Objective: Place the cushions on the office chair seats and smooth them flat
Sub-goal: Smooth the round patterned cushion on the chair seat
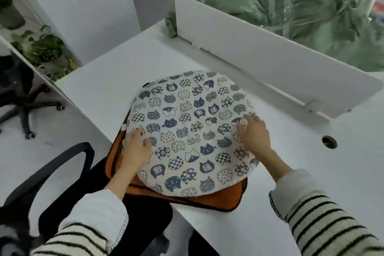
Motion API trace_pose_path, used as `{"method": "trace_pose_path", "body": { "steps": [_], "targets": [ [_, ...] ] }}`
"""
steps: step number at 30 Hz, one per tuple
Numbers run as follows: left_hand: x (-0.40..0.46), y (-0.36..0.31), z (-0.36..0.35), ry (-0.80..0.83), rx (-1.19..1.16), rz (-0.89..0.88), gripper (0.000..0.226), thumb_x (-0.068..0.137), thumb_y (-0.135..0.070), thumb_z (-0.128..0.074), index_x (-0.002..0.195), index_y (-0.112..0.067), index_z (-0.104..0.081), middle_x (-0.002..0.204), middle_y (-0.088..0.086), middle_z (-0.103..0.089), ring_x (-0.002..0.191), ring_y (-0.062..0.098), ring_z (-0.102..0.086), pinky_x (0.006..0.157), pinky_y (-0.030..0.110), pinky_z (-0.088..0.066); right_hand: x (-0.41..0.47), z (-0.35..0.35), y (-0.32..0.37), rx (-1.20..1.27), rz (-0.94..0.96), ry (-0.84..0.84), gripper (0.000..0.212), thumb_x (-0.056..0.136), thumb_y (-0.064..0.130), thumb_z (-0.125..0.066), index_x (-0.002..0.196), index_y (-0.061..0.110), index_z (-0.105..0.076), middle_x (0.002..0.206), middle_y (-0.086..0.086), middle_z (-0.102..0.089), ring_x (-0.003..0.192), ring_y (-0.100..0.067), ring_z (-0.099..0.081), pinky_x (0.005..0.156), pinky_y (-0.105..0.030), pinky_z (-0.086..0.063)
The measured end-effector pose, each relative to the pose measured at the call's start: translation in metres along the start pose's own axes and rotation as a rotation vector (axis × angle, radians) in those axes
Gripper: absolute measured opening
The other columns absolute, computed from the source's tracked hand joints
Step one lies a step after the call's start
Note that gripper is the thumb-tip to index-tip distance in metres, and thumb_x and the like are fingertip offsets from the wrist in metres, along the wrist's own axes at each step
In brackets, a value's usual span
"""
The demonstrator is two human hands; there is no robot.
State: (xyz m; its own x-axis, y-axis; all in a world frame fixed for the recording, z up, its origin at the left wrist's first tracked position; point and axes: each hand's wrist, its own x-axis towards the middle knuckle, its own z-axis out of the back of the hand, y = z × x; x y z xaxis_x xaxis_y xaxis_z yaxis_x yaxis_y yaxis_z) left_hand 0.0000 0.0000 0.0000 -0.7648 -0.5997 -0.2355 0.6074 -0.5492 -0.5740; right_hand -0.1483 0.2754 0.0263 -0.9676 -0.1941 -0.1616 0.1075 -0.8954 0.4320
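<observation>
A round cream cushion [192, 131] printed with navy cat faces lies on top of an orange cushion [224, 199] with dark trim, both stacked on the white desk [99, 89]. My left hand [138, 147] rests on the cat cushion's left part, fingers slightly bent against the fabric. On the cushion's right part lies my right hand [254, 134], its fingertips pressing the cloth. A black office chair [62, 172] stands at the desk's near left edge, its armrest showing and its seat mostly hidden under my left arm.
A white divider panel [259, 54] runs along the desk's far side, with a green plastic-wrapped bundle [301, 6] behind it. A cable hole [329, 141] sits at the desk's right. Another chair's wheeled base [25, 108] and potted plants [43, 50] are at the left.
</observation>
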Motion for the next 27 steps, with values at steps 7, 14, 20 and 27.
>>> {"method": "trace_pose_path", "body": {
  "steps": [7,14,20,27],
  "targets": [
    [0.022,-0.002,-0.012,-0.005,-0.223,0.388,0.089,0.086,-0.044,-0.058,0.149,-0.019,0.0,0.15,0.019,-0.021,0.137,0.036,-0.023,0.113,0.044,-0.023,0.063,-0.019,-0.015,-0.009,-0.195,0.177,0.088,0.085,0.061,-0.048,0.146,0.009,-0.012,0.154,-0.015,-0.019,0.135,-0.04,-0.029,0.104,-0.056,-0.032],
    [0.018,-0.013,-0.003,-0.106,-0.435,0.384,0.073,0.083,-0.025,-0.068,0.138,-0.006,-0.024,0.134,0.013,-0.049,0.118,0.028,-0.05,0.096,0.034,-0.043,0.073,-0.012,-0.007,0.097,-0.202,-0.047,0.071,0.078,0.051,-0.065,0.124,0.003,-0.041,0.122,-0.019,-0.052,0.114,-0.036,-0.048,0.094,-0.051,-0.044],
    [-0.005,-0.026,0.024,-0.21,-0.498,0.257,0.069,0.083,-0.018,-0.067,0.136,-0.005,-0.025,0.122,0.009,-0.052,0.102,0.021,-0.054,0.085,0.03,-0.046,0.046,-0.001,0.025,0.132,-0.077,-0.124,0.056,0.082,0.036,-0.064,0.124,0.004,-0.044,0.117,-0.014,-0.057,0.108,-0.032,-0.054,0.087,-0.042,-0.048],
    [-0.06,0.035,0.096,-0.363,-0.543,0.218,0.06,0.084,-0.016,-0.066,0.13,-0.005,-0.03,0.108,0.001,-0.049,0.091,0.014,-0.049,0.076,0.027,-0.04,-0.025,-0.009,0.107,0.195,0.067,-0.187,0.051,0.081,0.035,-0.064,0.119,0.007,-0.046,0.114,-0.011,-0.06,0.105,-0.029,-0.057,0.083,-0.041,-0.051]
  ]
}}
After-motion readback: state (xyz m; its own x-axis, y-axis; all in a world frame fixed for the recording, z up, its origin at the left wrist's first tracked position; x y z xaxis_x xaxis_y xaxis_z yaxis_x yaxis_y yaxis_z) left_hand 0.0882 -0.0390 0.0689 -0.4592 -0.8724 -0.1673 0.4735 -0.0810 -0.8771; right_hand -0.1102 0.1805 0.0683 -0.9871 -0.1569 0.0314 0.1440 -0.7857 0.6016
